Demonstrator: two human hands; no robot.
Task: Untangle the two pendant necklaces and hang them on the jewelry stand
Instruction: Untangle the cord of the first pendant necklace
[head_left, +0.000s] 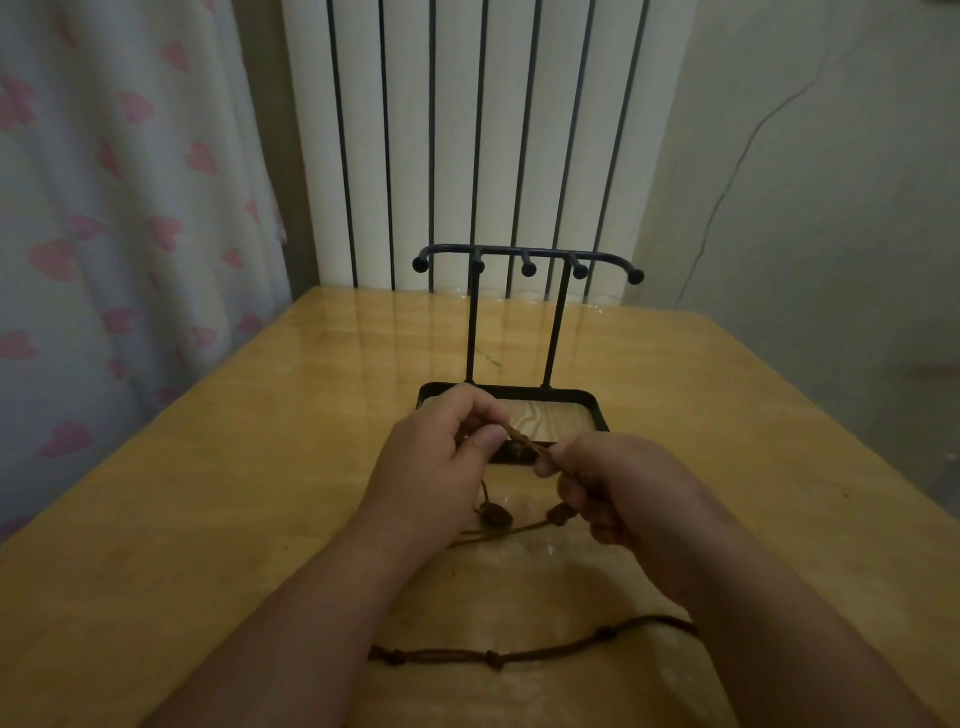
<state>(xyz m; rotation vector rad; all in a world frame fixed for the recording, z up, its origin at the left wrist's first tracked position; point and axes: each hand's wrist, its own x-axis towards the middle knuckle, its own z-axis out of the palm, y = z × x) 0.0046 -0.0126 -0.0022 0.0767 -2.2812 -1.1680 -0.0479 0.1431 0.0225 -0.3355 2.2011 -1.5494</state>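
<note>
- Brown cord (523, 442) is pulled into a short line between two hands, just on the person's side of the black jewelry stand (524, 322), over the front rim of its tray base.
- The left hand (441, 452) has its fingers curled and pinches one end of this cord between thumb and fingers.
- The right hand (618, 483) is curled too and pinches the other end.
- Under the hands are two dark pendants (496, 514). I cannot tell if they hang or lie on the table (208, 467).
- Farther from the stand, toward the person, a darker knotted cord (519, 656) lies on the wooden table between the forearms. Its right end goes under the right forearm.
- The stand is upright, with five ball-tipped hooks on its top bar.
- Behind the stand is a white radiator (467, 130), and left of the stand hangs a curtain (104, 208) with pink hearts.
</note>
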